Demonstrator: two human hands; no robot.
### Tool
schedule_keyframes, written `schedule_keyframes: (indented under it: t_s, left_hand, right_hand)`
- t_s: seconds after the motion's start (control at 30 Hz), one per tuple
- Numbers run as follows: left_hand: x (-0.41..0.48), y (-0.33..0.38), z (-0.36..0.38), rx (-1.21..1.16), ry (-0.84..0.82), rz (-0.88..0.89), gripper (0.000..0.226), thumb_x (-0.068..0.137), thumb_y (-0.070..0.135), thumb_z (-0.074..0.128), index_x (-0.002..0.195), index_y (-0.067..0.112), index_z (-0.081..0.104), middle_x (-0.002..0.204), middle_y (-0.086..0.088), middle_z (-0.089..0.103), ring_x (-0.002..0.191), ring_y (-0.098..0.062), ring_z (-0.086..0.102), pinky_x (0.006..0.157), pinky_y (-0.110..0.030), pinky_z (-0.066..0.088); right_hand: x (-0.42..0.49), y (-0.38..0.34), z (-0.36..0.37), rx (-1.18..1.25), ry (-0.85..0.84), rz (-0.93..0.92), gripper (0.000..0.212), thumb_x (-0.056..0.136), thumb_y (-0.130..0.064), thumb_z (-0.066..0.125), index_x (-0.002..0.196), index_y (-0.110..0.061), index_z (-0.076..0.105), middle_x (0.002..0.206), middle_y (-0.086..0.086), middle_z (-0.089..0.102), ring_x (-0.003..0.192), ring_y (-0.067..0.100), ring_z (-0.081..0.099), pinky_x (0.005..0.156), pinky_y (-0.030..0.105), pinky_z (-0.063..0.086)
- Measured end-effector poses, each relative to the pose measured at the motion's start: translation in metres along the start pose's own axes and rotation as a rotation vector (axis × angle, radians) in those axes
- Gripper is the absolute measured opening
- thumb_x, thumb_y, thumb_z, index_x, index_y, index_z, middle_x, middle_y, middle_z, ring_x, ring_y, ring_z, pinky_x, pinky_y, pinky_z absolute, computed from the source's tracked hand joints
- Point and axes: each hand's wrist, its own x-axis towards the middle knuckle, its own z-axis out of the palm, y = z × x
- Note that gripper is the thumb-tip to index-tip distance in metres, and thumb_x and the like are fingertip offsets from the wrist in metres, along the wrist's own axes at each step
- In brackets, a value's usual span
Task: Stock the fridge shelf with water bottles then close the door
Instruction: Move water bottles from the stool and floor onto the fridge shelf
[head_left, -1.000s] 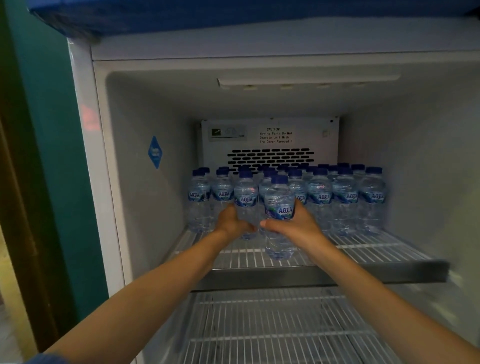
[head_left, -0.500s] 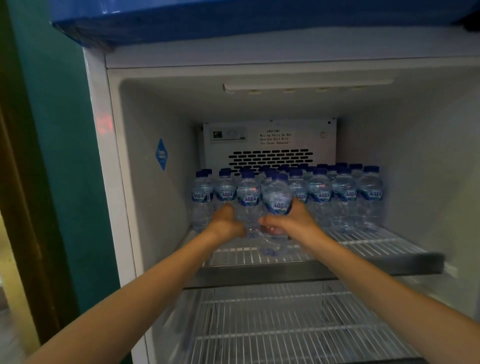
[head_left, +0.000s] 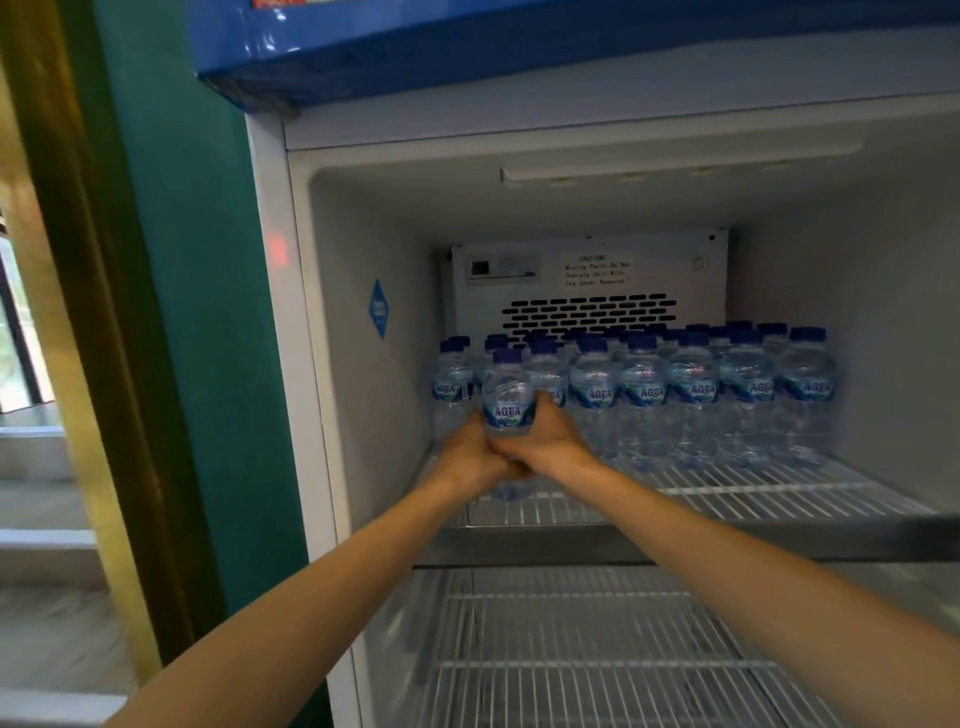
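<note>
A small clear water bottle (head_left: 508, 395) with a blue cap and an AQUA label stands upright at the left front of the wire shelf (head_left: 727, 491) inside the open fridge. My left hand (head_left: 470, 457) and my right hand (head_left: 545, 441) both wrap around its lower half, fingers meeting in front. Behind it, several matching bottles (head_left: 696, 395) stand in rows across the back of the shelf, from the left wall to the right wall. The fridge door is out of view.
The front strip of the shelf is bare wire. Below it lies a lower wire shelf (head_left: 597, 649) with nothing on it. The white left fridge wall (head_left: 374, 389) is close to the held bottle. A green wall (head_left: 197, 312) and a wooden frame stand left of the fridge.
Both hands have carried the bottle from the middle of the shelf front to the left, close to the left wall. My view has shifted left as well.
</note>
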Motion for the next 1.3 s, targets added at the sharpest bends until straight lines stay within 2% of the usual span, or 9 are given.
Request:
schedule_keyframes:
  t_s: [0.1,0.17,0.27,0.33,0.5,0.63,0.83,1.1,1.3]
  left_hand:
    - [0.010,0.002,0.007,-0.040,-0.005,-0.035,0.073,0.061,0.014,0.086,0.125,0.011,0.050,0.118,-0.005,0.062,0.112,-0.023,0.059,0.097,-0.035,0.049]
    - [0.020,0.002,0.010,-0.092,0.012,-0.081,0.077,0.062,0.011,0.086,0.129,0.010,0.048,0.124,-0.006,0.060,0.117,-0.024,0.056,0.101,-0.036,0.046]
    - [0.031,-0.002,0.010,-0.062,0.080,-0.125,0.082,0.061,0.008,0.086,0.132,0.011,0.045,0.129,-0.006,0.058,0.119,-0.025,0.054,0.103,-0.038,0.044]
    - [0.037,-0.006,0.011,-0.061,0.091,-0.137,0.085,0.061,0.008,0.086,0.134,0.013,0.043,0.131,-0.006,0.056,0.120,-0.027,0.053,0.104,-0.042,0.044]
    - [0.050,-0.016,0.014,-0.059,0.085,-0.123,0.090,0.057,0.012,0.088,0.134,0.016,0.042,0.130,-0.005,0.057,0.116,-0.027,0.056,0.100,-0.046,0.047]
    - [0.055,-0.021,0.015,-0.083,0.064,-0.128,0.087,0.059,0.012,0.087,0.134,0.017,0.042,0.128,-0.005,0.058,0.116,-0.025,0.056,0.099,-0.044,0.048]
    - [0.051,-0.015,0.014,-0.048,0.060,-0.108,0.090,0.068,0.010,0.083,0.141,0.011,0.030,0.138,-0.007,0.050,0.127,-0.026,0.047,0.108,-0.039,0.039]
    - [0.043,-0.014,0.014,-0.007,0.048,-0.082,0.089,0.073,0.012,0.080,0.143,0.012,0.025,0.141,-0.008,0.046,0.130,-0.027,0.044,0.106,-0.036,0.038]
    - [0.035,-0.011,0.013,0.037,0.009,-0.145,0.093,0.072,0.010,0.081,0.144,0.009,0.023,0.140,-0.010,0.048,0.128,-0.025,0.047,0.108,-0.034,0.038]
  right_hand:
    - [-0.008,0.012,-0.028,-0.124,-0.109,-0.002,0.053,0.077,-0.036,0.078,0.115,-0.015,0.049,0.107,0.001,0.058,0.103,0.020,0.057,0.088,0.029,0.048]
    - [-0.016,0.028,-0.054,-0.219,-0.266,-0.034,0.046,0.079,-0.037,0.075,0.114,-0.017,0.053,0.111,0.000,0.059,0.105,0.018,0.057,0.089,0.030,0.049]
    - [-0.025,0.050,-0.080,-0.462,-0.637,-0.110,0.039,0.089,-0.038,0.064,0.124,-0.023,0.053,0.129,-0.005,0.048,0.122,0.014,0.046,0.105,0.028,0.038]
    - [-0.024,0.056,-0.084,-0.539,-0.750,-0.145,0.042,0.094,-0.042,0.054,0.132,-0.024,0.049,0.136,-0.007,0.037,0.132,0.012,0.034,0.115,0.030,0.027]
    - [-0.017,0.061,-0.081,-0.549,-0.773,-0.180,0.048,0.095,-0.046,0.051,0.137,-0.024,0.044,0.141,-0.006,0.029,0.136,0.014,0.029,0.118,0.032,0.024]
    - [-0.015,0.065,-0.081,-0.532,-0.767,-0.197,0.048,0.094,-0.045,0.053,0.136,-0.023,0.044,0.141,-0.006,0.030,0.135,0.012,0.030,0.115,0.027,0.026]
    - [-0.015,0.065,-0.080,-0.504,-0.731,-0.223,0.050,0.092,-0.045,0.056,0.136,-0.024,0.043,0.141,-0.007,0.034,0.133,0.012,0.036,0.113,0.030,0.032]
    - [-0.020,0.062,-0.081,-0.511,-0.702,-0.250,0.049,0.091,-0.045,0.058,0.134,-0.024,0.047,0.139,-0.006,0.040,0.129,0.012,0.041,0.112,0.031,0.034]
    - [-0.019,0.061,-0.080,-0.517,-0.691,-0.233,0.039,0.089,-0.047,0.060,0.123,-0.029,0.054,0.131,-0.006,0.043,0.124,0.012,0.044,0.110,0.030,0.035]
